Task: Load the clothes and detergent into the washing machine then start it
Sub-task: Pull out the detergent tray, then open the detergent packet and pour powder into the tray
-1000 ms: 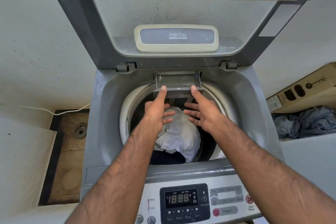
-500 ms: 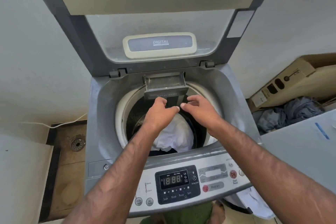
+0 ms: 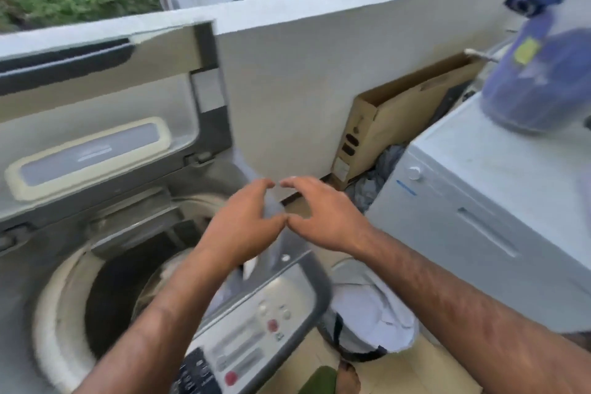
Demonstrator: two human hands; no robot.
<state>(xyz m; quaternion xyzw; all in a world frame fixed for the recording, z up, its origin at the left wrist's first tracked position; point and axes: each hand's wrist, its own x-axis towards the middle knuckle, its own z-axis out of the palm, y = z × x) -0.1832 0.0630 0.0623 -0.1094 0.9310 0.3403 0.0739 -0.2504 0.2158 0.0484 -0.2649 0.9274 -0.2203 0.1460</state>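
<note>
Hands [image 3: 243, 224] [image 3: 323, 217] hover over right edge of washing machine [image 3: 252, 342].

A: Where is there room to reach?
B: Lower left, the drum mouth [image 3: 108, 297] lies open from above.
A: What hems it in?
B: The raised lid [image 3: 96, 112] stands behind it, and the control panel [image 3: 252, 333] lines its lower-right edge. Right of centre, a white cabinet [image 3: 479, 201] and a cardboard box [image 3: 399, 118] narrow the gap above the basket [image 3: 361, 356].

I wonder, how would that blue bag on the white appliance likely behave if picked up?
The blue bag bulges and slumps on the white appliance, so it would probably sag, not roll. Its full base suggests some weight. The gathered top looks grippable.
</note>
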